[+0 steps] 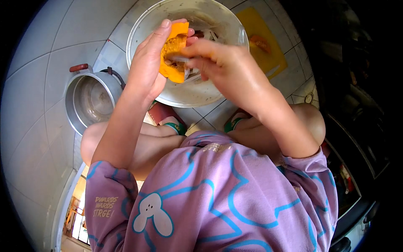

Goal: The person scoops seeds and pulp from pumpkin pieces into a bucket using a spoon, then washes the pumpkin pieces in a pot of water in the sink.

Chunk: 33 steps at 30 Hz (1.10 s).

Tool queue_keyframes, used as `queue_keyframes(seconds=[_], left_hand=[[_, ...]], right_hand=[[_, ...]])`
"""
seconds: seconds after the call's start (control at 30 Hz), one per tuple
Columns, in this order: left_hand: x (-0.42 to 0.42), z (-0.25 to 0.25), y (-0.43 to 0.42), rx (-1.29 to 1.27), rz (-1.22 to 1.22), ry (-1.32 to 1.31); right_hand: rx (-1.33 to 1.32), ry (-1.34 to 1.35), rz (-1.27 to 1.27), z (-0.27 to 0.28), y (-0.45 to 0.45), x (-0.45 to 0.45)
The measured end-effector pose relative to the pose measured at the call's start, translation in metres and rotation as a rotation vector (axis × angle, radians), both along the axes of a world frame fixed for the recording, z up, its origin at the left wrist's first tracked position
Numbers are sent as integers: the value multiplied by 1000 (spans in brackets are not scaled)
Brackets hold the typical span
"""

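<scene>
An orange piece of pumpkin with a hollow, seedy inside is held upright over a large metal basin. My left hand is wrapped round its left side, thumb along the edge. At the hollow, the fingers of my right hand are bent together and blurred by motion; a pale, smeared thing shows by them, too unclear to name. Dark and whitish scraps lie inside the basin.
To the left stands a metal pot with a red-brown handle. A yellow cutting board with an orange pumpkin piece lies on the tiled floor at the right. Knees and slippered feet are close below the basin.
</scene>
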<state>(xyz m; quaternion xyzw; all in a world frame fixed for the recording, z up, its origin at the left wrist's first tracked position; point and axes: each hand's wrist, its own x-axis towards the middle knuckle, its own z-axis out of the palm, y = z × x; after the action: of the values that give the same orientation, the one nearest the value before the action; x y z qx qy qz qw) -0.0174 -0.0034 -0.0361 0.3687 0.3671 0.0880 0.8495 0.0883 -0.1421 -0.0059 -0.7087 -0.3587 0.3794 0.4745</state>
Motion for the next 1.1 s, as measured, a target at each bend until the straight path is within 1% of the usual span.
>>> queue_keyframes(seconds=[0.07,0.1,0.17,0.2,0.27,0.3,0.33,0.4,0.43,0.5,0.53,0.6,0.63,0.7,0.8,0.83,0.9,0.93,1.0,1.1], left_hand=[[0,0,0,5,-6,2],[0,1,-1,7,-12,3],[2,3,5,12,-14,-1],[2,4,7,18,-12,-4],[4,6,1,39,7,26],[5,8,-1,60,24,56],[5,10,-1,59,22,55],[6,14,-2,42,-17,47],[6,14,-2,42,-19,48],[5,13,-2,44,-37,40],[4,12,-3,44,-36,43],[4,8,-3,95,-101,55],[4,8,-3,96,-102,55],[3,9,-4,16,-124,51],[2,7,-8,46,-163,72],[3,8,-7,45,-168,71],[5,11,-5,40,-147,51],[6,11,-6,41,-149,50],[7,12,-8,14,-87,58],[7,13,-7,-3,-66,67]], right_hand=[[-64,-105,158,11,-2,0],[-64,-106,156,10,-3,1],[1,-113,34,5,-3,3],[-2,-111,34,5,-3,4],[62,-122,-108,7,0,7],[71,-188,-87,5,0,8],[69,-189,-89,3,0,7],[64,-70,-99,-1,0,4],[64,-69,-101,-1,0,2],[69,-234,-55,-1,1,-1],[70,-231,-54,0,0,-1],[-1,-341,94,3,-3,3],[-1,-340,93,6,-3,5],[-32,-326,214,13,-3,8],[-47,-338,283,16,-5,17],[-49,-338,278,20,-6,19],[-74,-339,135,31,-7,22],[-74,-341,134,26,-8,20],[23,-330,38,9,-7,13],[9,-340,19,5,-5,9]])
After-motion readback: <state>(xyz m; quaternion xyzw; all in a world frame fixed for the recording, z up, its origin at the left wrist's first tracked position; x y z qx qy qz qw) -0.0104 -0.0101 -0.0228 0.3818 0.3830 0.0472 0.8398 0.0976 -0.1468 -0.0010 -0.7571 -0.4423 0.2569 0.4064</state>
